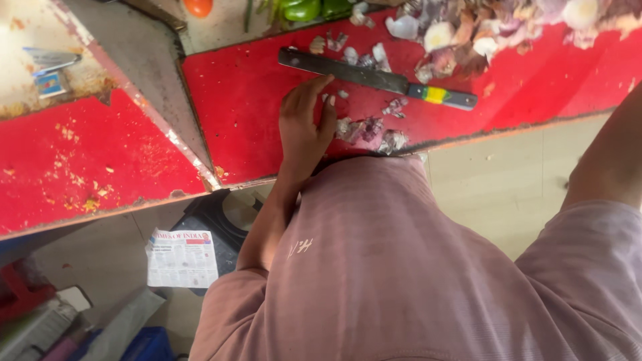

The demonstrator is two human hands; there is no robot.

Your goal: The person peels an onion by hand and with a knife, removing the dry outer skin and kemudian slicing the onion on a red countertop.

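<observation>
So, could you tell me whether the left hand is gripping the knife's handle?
No, the left hand lies flat on the red counter, its fingertips by the blade, while the knife lies free with its handle off to the right.

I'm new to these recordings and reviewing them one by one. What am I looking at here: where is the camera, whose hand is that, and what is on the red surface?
There is no machine here. The single picture comes from a camera worn on a person's head, looking down over their own pinkish shirt.

The left hand lies flat on a red counter, fingertips close to a long knife with a dark blade and a handle banded in green and yellow. The hand holds nothing. Of the right side only the forearm shows at the frame's edge; the hand itself is out of view.

Around the knife lie onion peels and scraps, with a bigger heap of peels at the top. Green peppers and a tomato sit at the far edge. A newspaper lies on the floor below.
</observation>
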